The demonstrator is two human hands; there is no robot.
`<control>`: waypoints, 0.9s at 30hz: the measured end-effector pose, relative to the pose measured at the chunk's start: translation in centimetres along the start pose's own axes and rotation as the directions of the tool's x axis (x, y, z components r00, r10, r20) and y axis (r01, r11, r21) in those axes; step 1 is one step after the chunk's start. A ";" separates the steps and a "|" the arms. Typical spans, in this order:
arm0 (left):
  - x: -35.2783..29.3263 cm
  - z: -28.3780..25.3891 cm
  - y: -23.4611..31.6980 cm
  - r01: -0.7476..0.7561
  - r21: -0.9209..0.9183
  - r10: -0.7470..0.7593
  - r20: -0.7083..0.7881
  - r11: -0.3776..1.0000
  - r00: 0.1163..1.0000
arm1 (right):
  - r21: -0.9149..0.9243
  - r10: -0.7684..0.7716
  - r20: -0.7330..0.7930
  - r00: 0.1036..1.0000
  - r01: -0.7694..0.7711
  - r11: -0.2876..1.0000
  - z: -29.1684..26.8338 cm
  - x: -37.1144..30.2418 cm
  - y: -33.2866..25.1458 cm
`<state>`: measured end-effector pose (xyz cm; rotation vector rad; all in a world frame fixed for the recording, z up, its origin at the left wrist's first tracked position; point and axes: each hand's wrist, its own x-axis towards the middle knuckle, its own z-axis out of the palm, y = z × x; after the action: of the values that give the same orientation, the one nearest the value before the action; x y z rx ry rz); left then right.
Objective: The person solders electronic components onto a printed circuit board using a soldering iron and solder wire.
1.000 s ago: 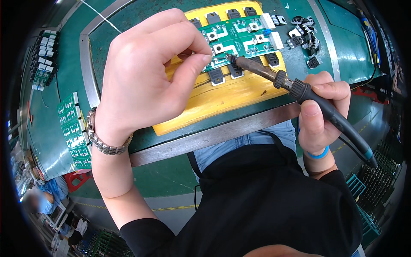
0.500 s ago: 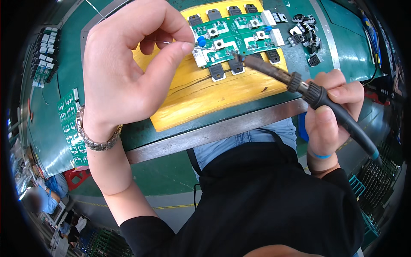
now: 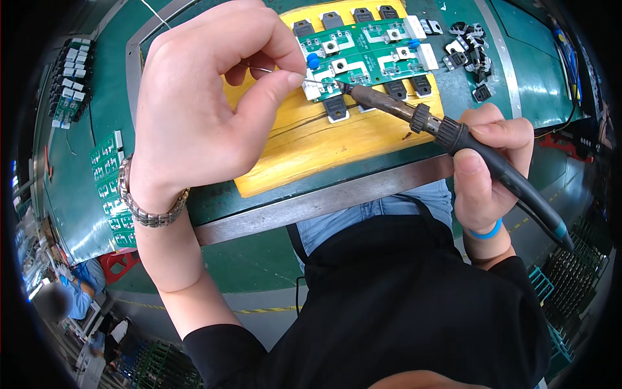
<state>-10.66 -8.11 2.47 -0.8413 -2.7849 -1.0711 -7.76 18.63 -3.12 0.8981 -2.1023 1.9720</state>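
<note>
A green circuit board (image 3: 363, 55) with white blocks and blue round components lies on a yellow wooden block (image 3: 304, 155). Black flat transistors (image 3: 336, 107) stick out along its near and far edges. My right hand (image 3: 489, 168) is closed around the black handle of a soldering iron (image 3: 382, 102), its tip at the board's near edge, left of the middle. Thumb and forefinger of my left hand (image 3: 214, 110) pinch a thin solder wire (image 3: 316, 81), whose end reaches toward the iron's tip. Whether wire and tip touch is too small to tell.
Loose black transistors (image 3: 476, 58) lie in a pile to the right of the block. On the left are stacked green boards (image 3: 110, 188) and finished-looking assemblies (image 3: 70, 81). A metal strip (image 3: 324, 201) edges the near side of the table. Another person (image 3: 81, 285) sits at far left.
The iron's tip has moved left along the board's near edge, toward the wire end. My left hand has shifted slightly right in the picture, as have the board and block.
</note>
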 end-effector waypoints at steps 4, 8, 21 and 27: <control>-0.4 0.9 -0.3 -0.072 -0.060 0.068 -0.072 0.996 0.995 | -0.001 0.015 -0.008 1.000 -0.015 1.000 0.1 0.0 -0.1; 1.7 -0.9 2.2 0.141 0.018 -0.142 0.192 0.990 0.971 | 0.007 0.030 -0.011 1.000 -0.030 1.000 0.1 0.0 -0.1; 0.0 -0.2 -0.1 -0.004 0.011 0.003 0.034 1.000 0.999 | 0.053 -0.027 -0.014 1.000 0.028 0.998 -0.3 -0.1 0.0; 0.0 0.0 -0.4 -0.068 -0.007 0.068 0.023 0.998 0.997 | 0.019 -0.010 0.033 0.999 0.010 1.000 0.3 0.0 -0.3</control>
<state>-10.87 -8.37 2.27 -0.9478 -2.7511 -1.0663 -7.50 18.37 -2.93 0.9491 -2.0956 1.9893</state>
